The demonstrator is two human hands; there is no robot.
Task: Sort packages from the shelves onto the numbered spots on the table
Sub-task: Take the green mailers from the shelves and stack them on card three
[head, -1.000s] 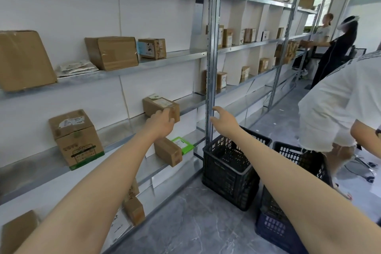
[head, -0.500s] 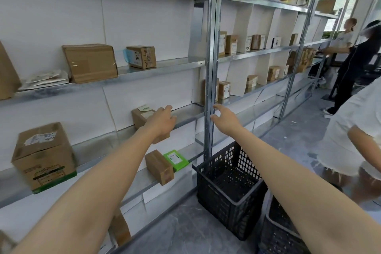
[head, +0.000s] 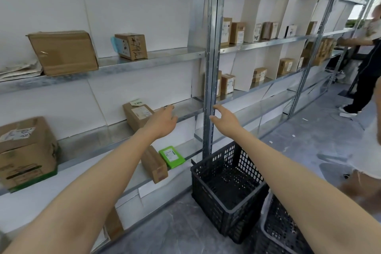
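Observation:
Both my arms reach toward the metal shelving. My left hand hovers with relaxed fingers just right of a small brown package with a white label on the middle shelf, holding nothing. My right hand is spread open in front of the steel upright, empty. One shelf lower lie a long brown box and a green package. A big carton stands at the far left. Two brown boxes sit on the upper shelf. No numbered table is in view.
A black plastic crate stands on the floor below my right arm, with a second crate beside it. Further shelf bays to the right hold several small boxes. Two people stand at the right edge, one in dark trousers.
My view has shifted right along the shelves. My left hand has come off the small brown package and now hovers to its right. My right hand stays open by the upright.

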